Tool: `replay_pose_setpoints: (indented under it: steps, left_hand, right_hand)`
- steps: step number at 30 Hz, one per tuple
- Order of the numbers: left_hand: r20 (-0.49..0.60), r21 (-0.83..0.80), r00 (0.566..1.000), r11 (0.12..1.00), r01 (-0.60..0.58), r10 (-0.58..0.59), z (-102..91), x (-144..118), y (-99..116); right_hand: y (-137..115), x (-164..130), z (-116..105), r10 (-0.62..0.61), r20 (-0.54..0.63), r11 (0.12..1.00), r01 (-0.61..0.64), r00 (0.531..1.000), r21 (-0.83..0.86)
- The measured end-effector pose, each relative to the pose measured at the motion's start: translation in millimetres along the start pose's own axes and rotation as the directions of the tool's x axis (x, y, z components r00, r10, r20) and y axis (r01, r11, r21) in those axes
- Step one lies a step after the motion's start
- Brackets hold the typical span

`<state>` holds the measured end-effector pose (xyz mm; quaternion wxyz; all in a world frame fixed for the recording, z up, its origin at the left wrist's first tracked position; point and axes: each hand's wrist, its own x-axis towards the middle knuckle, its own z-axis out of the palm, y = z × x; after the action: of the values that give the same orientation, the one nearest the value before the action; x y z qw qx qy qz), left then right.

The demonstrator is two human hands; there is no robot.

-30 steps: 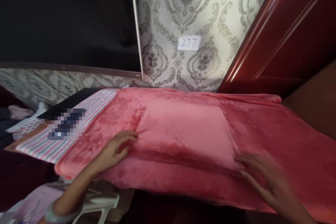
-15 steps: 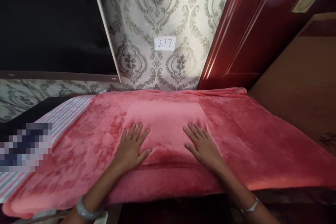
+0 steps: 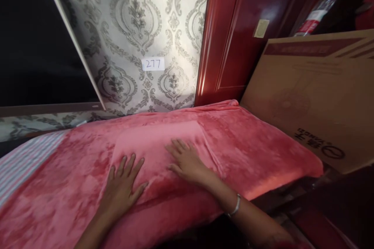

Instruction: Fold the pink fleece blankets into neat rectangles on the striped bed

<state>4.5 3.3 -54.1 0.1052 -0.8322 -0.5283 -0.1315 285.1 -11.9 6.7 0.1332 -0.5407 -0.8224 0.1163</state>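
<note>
Both my hands lie palm down on a pink folded cloth (image 3: 157,134), a roughly square piece with a smooth, plush look. My left hand (image 3: 122,184) rests at its left side, fingers spread. Toward its right part, my right hand (image 3: 187,159) has its fingers stretched out and slightly blurred. Beneath the cloth spreads a larger pink plush blanket (image 3: 248,140), mottled in darker red. Neither hand grips anything. The near edge of the folded cloth is partly hidden by my hands.
Striped fabric (image 3: 32,155) shows at the left end. A dark television screen (image 3: 37,46) stands at the back left, before patterned wallpaper. A numbered paper (image 3: 153,64) is stuck on the wall. At right stands a cardboard box (image 3: 306,93), with a plastic bottle (image 3: 318,13) behind it.
The view has turned to the right, bringing the bottle and more of the box into sight. My right hand has shifted inward over the folded cloth, closer to my left hand.
</note>
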Motion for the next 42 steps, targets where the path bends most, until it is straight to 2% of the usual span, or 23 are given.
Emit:
replay_pose_setpoints:
  steps: [2,4,8,12,15,17,19,21,23,25,27,28,30,32,35,37,40,42]
  left_hand:
    - [0.019,0.012,1.0,1.0,0.007,-0.008,-2.2,1,1]
    - [0.028,0.021,1.0,1.0,0.006,-0.007,-4.0,2,1]
    - [0.008,0.019,1.0,1.0,-0.006,0.006,-2.3,1,0]
    - [-0.022,0.008,1.0,1.0,-0.022,0.023,1.6,1,-1]
    - [-0.022,0.0,1.0,1.0,-0.019,0.019,0.9,1,-1]
    - [-0.011,-0.003,1.0,1.0,-0.01,0.01,-0.5,1,0]
    - [0.0,-0.009,1.0,1.0,-0.002,0.002,-1.4,1,0]
    - [0.003,-0.016,1.0,1.0,0.005,-0.005,-1.0,0,0]
    - [0.002,-0.017,1.0,1.0,0.011,-0.011,0.2,0,0]
    - [0.0,-0.007,1.0,1.0,0.018,-0.018,1.5,1,-2]
    - [0.006,0.006,1.0,1.0,0.013,-0.013,2.7,1,-4]
    - [0.007,0.011,1.0,1.0,0.008,-0.008,3.3,1,-4]
    - [0.001,0.015,1.0,1.0,-0.002,0.002,4.7,0,-6]
    - [-0.008,0.02,1.0,1.0,-0.008,0.009,5.9,0,-7]
    - [-0.005,0.03,1.0,0.999,-0.01,0.01,5.7,-1,-6]
    - [0.002,0.031,1.0,0.999,-0.007,0.007,3.8,0,-3]
    - [0.017,0.019,1.0,1.0,0.0,0.0,-0.3,1,0]
    - [0.028,0.005,1.0,1.0,0.002,-0.002,-2.8,3,1]
  right_hand:
    - [-6,10,6,-0.062,0.021,0.998,0.062,0.998,0.026]
    - [0,14,11,-0.047,0.033,0.999,0.046,0.998,0.026]
    - [38,1,13,0.179,-0.009,0.983,-0.179,0.984,-0.028]
    - [74,-20,6,0.394,-0.037,0.917,-0.395,0.918,-0.046]
    - [81,-27,-1,0.455,-0.016,0.889,-0.455,0.89,-0.039]
    - [76,-23,-9,0.463,-0.015,0.884,-0.463,0.886,-0.062]
    - [62,-11,-16,0.433,-0.055,0.895,-0.436,0.9,-0.087]
    - [41,6,-21,0.335,-0.104,0.935,-0.344,0.937,-0.087]
    - [19,27,-19,0.167,-0.118,0.983,-0.175,0.979,-0.064]
    - [4,47,-12,-0.022,-0.108,0.999,0.017,0.994,-0.043]
    - [2,63,-4,-0.111,-0.093,0.993,0.108,0.989,-0.04]
    - [7,68,-1,-0.104,-0.091,0.994,0.1,0.99,-0.045]
    - [27,73,1,0.014,-0.089,0.998,-0.019,0.996,-0.06]
    - [54,71,0,0.176,-0.09,0.981,-0.183,0.98,-0.07]
    - [92,59,-10,0.376,-0.075,0.922,-0.381,0.924,-0.066]
    - [109,47,-19,0.467,-0.063,0.881,-0.47,0.882,-0.049]
    - [112,28,-32,0.557,-0.05,0.829,-0.559,0.829,-0.04]
    - [97,16,-34,0.551,-0.109,0.829,-0.558,0.827,-0.041]
